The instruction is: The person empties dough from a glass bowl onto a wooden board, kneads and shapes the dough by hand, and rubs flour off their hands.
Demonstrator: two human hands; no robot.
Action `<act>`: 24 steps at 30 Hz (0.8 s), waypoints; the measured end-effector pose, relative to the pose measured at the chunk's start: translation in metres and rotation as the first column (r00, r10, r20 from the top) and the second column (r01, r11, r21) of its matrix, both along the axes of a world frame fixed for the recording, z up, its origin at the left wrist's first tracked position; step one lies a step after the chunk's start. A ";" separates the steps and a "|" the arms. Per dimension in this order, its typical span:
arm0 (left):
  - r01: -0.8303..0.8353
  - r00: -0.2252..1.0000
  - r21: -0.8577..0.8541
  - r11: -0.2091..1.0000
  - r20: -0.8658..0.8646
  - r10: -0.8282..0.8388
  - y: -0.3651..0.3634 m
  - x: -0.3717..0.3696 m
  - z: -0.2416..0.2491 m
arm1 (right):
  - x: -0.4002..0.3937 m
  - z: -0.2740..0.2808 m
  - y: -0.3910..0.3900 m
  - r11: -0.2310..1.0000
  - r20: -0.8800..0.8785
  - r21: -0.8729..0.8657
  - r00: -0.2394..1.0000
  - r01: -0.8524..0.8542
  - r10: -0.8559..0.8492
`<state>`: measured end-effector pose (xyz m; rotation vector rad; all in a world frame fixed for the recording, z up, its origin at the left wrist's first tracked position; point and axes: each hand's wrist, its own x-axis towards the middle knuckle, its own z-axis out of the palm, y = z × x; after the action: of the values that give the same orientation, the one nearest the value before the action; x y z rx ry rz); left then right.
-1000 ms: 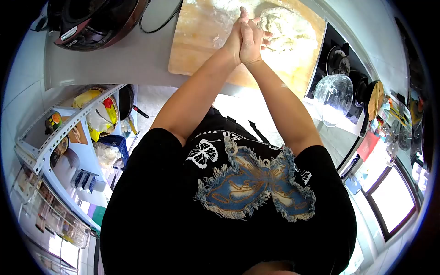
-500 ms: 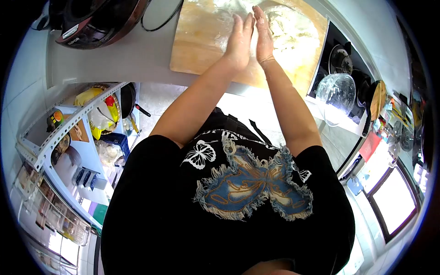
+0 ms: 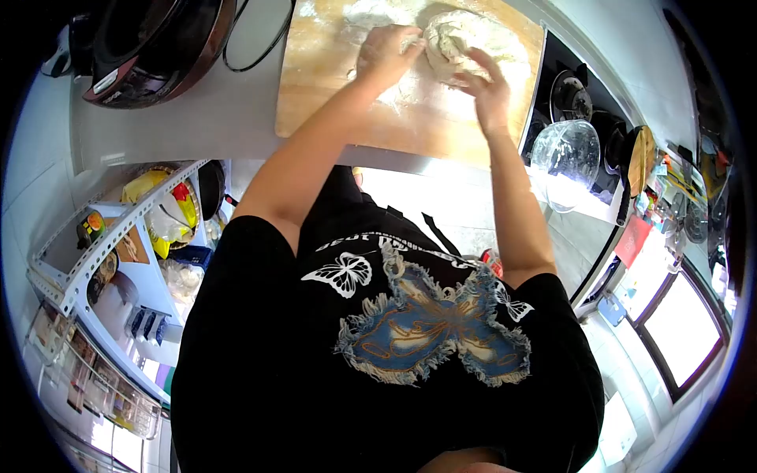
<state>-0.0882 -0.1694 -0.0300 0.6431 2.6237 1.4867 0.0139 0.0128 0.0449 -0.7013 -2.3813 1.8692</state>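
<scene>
A pale, rough round of dough (image 3: 481,39) lies on a floured wooden board (image 3: 315,94) at the top of the view. Just left of the dough is my left hand (image 3: 385,57), its fingers loosely curled and the thumb apart from them, pointing toward the dough's edge. My right hand (image 3: 490,91) reaches over the dough's near right side with fingers spread, fingertips right at its surface. Loose flour and small crumbs are scattered on the board around my left hand.
A dark rice cooker (image 3: 158,55) stands left on the grey counter (image 3: 181,130), with a black cord beside it. Right of the board are a clear glass bowl (image 3: 566,162) and a pot lid (image 3: 570,96). A white shelf rack (image 3: 142,217) with bags stands below left.
My palms were together over the board. Now they have parted: the left has moved left and curled, the right has come down to the dough with fingers spread.
</scene>
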 end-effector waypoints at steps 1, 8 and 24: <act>0.001 0.996 0.017 1.000 0.093 -0.002 -0.004 -0.010 -0.001 | -0.006 0.008 0.020 0.980 0.007 0.194 0.999 0.046 -0.049; 0.113 0.937 -0.003 0.994 0.332 -0.106 0.081 -0.075 -0.032 | -0.066 -0.040 0.174 0.985 0.317 -0.016 0.935 0.173 -0.159; 0.159 0.961 0.224 0.961 0.186 -0.203 -0.015 0.001 0.075 | -0.008 0.061 0.063 0.969 -0.079 0.159 0.976 -0.191 0.205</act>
<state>-0.0870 -0.1844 0.0447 0.6825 2.2113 1.6823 0.0061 0.0757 0.1055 -0.3662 -2.5796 1.7190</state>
